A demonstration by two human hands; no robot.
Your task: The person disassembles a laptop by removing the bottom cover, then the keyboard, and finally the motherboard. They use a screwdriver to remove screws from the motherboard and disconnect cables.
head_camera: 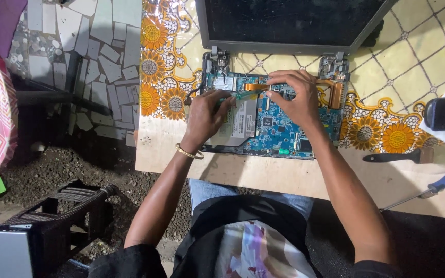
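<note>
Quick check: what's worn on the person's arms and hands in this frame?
Both forearms are bare, and neither hand wears a glove. The left hand has a thin gold-coloured bangle at the wrist. The right hand shows no ring, watch or band. Dark short sleeves start at the upper arms.

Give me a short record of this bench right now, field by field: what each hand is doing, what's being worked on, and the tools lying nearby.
left hand: holds a slim green-handled tool over the board
right hand: fingers pressed near the orange ribbon cable
work piece: opened laptop, blue circuit board exposed, screen dark
surface: table with sunflower-patterned cloth
tools at right: brush, blue-handled screwdriver
</note>
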